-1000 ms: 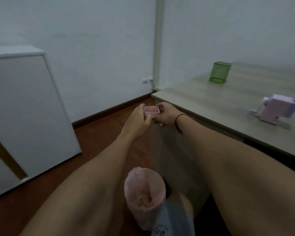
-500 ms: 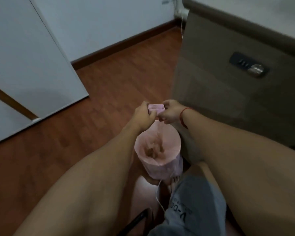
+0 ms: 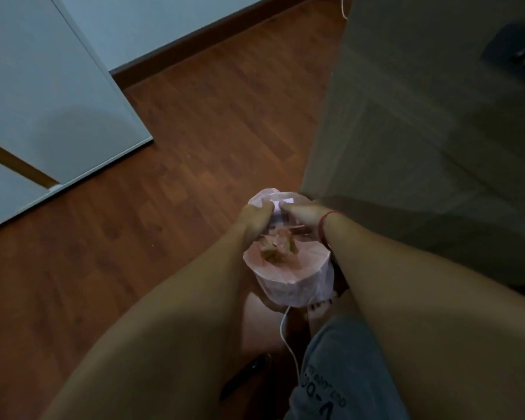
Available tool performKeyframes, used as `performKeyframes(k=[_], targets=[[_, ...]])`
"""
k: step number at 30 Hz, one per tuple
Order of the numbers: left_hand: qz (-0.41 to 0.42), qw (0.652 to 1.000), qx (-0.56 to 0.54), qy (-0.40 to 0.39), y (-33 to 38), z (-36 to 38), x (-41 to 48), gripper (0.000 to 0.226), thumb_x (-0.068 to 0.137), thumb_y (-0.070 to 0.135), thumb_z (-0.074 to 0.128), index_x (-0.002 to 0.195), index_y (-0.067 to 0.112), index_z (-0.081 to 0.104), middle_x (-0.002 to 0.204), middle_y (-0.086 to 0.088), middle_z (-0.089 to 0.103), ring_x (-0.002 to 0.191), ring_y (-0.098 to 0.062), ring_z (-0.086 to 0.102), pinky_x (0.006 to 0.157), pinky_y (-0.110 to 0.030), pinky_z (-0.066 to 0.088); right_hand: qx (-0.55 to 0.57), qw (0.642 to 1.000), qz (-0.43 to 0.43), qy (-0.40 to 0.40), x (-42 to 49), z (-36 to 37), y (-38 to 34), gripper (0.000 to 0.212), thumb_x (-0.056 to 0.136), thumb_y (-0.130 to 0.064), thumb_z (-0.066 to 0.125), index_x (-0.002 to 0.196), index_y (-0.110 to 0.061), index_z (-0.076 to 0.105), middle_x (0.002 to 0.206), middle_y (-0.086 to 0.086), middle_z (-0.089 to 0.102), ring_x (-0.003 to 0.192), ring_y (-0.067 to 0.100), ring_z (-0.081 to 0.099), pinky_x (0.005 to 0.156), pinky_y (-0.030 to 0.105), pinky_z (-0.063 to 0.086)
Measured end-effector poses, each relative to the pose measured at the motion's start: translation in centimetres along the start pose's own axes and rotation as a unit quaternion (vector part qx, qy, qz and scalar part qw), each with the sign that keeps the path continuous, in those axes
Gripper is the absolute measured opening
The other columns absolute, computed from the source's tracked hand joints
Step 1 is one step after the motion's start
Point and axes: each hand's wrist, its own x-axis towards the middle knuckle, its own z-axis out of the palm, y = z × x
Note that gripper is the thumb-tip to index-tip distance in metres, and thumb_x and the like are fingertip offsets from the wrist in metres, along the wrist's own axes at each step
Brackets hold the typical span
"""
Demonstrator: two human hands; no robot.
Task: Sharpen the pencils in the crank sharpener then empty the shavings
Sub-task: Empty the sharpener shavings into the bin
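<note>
A small pink shavings tray is held between both hands just above the far rim of a waste bin lined with a pink bag. My left hand grips the tray's left end and my right hand, with a red band at the wrist, grips its right end. Brownish shavings and scraps lie inside the bin. The tray is mostly hidden by my fingers, so its tilt is unclear. The sharpener and pencils are out of view.
The bin stands on a reddish wood floor beside the desk's side panel. A white cabinet stands at the left. A thin white cable runs down below the bin, next to my knee in grey shorts.
Both hands carried the tray down from desk height to the bin's rim. My view swung from the desktop to the floor and moved closer to the bin.
</note>
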Motion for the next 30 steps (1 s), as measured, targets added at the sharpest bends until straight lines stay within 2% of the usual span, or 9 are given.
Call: performKeyframes(k=[3, 6, 10, 15, 18, 22, 24, 27, 30], targets=[[0.000, 1.000, -0.023, 0.007, 0.4, 0.4, 0.1, 0.026, 0.098, 0.028, 0.038, 0.112, 0.016, 0.056, 0.097, -0.015, 0.061, 0.059, -0.016, 0.056, 0.037, -0.014, 0.045, 0.009, 0.999, 0.028, 0.016, 0.4, 0.3, 0.0, 0.025, 0.094, -0.040, 0.051, 0.086, -0.017, 0.056, 0.082, 0.007, 0.058, 0.067, 0.016, 0.054, 0.057, 0.026, 0.046], [-0.020, 0.999, -0.028, -0.005, 0.8, 0.4, -0.2, 0.018, 0.098, 0.031, 0.035, 0.104, 0.023, 0.051, 0.096, -0.013, 0.059, 0.061, -0.017, 0.054, 0.044, -0.019, 0.043, 0.003, 0.999, 0.025, 0.027, 0.5, 0.1, -0.2, 0.028, 0.091, -0.041, 0.052, 0.096, -0.015, 0.061, 0.084, 0.010, 0.058, 0.071, 0.020, 0.055, 0.072, 0.031, 0.052], [-0.054, 0.997, -0.050, 0.000, 0.9, 0.6, -0.1, 0.029, 0.096, 0.036, 0.037, 0.118, 0.025, 0.053, 0.093, -0.013, 0.060, 0.059, -0.017, 0.051, 0.048, -0.022, 0.040, -0.010, 0.999, 0.016, 0.036, 0.3, -0.2, -0.3, 0.029, 0.090, -0.040, 0.052, 0.071, -0.019, 0.055, 0.089, 0.012, 0.060, 0.069, 0.021, 0.056, 0.063, 0.027, 0.048], [-0.080, 0.992, -0.094, 0.029, 1.2, 1.2, 0.0, 0.044, 0.086, 0.048, 0.051, 0.118, 0.019, 0.059, 0.091, -0.010, 0.063, 0.053, -0.015, 0.051, 0.040, -0.017, 0.041, 0.010, 0.998, 0.014, 0.066, 0.1, -0.1, -0.5, 0.028, 0.082, -0.047, 0.059, 0.069, -0.023, 0.057, 0.095, 0.007, 0.064, 0.093, 0.027, 0.065, 0.086, 0.036, 0.054], [-0.100, 0.987, -0.109, 0.068, 1.1, 1.4, 0.4, 0.069, 0.069, 0.056, 0.061, 0.120, 0.009, 0.053, 0.075, -0.008, 0.063, 0.045, -0.015, 0.051, 0.037, -0.016, 0.041, 0.018, 0.998, 0.024, 0.053, -0.3, -0.3, -0.7, 0.026, 0.082, -0.039, 0.057, 0.065, -0.019, 0.055, 0.085, 0.009, 0.063, 0.075, 0.024, 0.060, 0.073, 0.030, 0.051], [-0.083, 0.988, -0.130, 0.032, 1.8, 1.3, -0.3, 0.037, 0.086, 0.043, 0.046, 0.106, 0.015, 0.060, 0.066, -0.006, 0.051, 0.049, -0.015, 0.043, 0.048, -0.021, 0.040, 0.051, 0.996, 0.018, 0.072, -0.3, -0.4, -1.0, 0.031, 0.079, -0.044, 0.064, 0.084, -0.014, 0.067, 0.070, 0.006, 0.058, 0.058, 0.017, 0.052, 0.061, 0.027, 0.047], [-0.078, 0.987, -0.136, 0.039, 1.7, 1.4, -0.1, 0.044, 0.086, 0.043, 0.044, 0.113, 0.014, 0.060, 0.064, -0.004, 0.051, 0.050, -0.015, 0.044, 0.049, -0.021, 0.042, 0.061, 0.995, 0.013, 0.078, -0.3, -0.2, -1.0, 0.035, 0.077, -0.046, 0.064, 0.088, -0.013, 0.068, 0.068, 0.006, 0.059, 0.056, 0.017, 0.052, 0.060, 0.027, 0.048], [-0.079, 0.982, -0.149, 0.089, 1.5, 1.7, 0.1, 0.061, 0.074, 0.048, 0.046, 0.119, 0.008, 0.054, 0.064, -0.006, 0.056, 0.045, -0.014, 0.049, 0.047, -0.022, 0.049, 0.050, 0.996, 0.002, 0.071, -0.2, 0.0, -1.2, 0.029, 0.079, -0.043, 0.063, 0.077, -0.014, 0.064, 0.066, 0.005, 0.056, 0.054, 0.017, 0.050, 0.057, 0.024, 0.045], [-0.059, 0.984, -0.157, 0.063, 1.5, 1.7, -0.3, 0.044, 0.081, 0.044, 0.038, 0.107, 0.016, 0.060, 0.061, -0.005, 0.052, 0.046, -0.016, 0.044, 0.051, -0.025, 0.044, 0.057, 0.995, -0.004, 0.083, 0.1, -0.2, -1.2, 0.032, 0.080, -0.042, 0.066, 0.095, -0.014, 0.066, 0.073, 0.006, 0.060, 0.057, 0.016, 0.051, 0.058, 0.025, 0.046]])
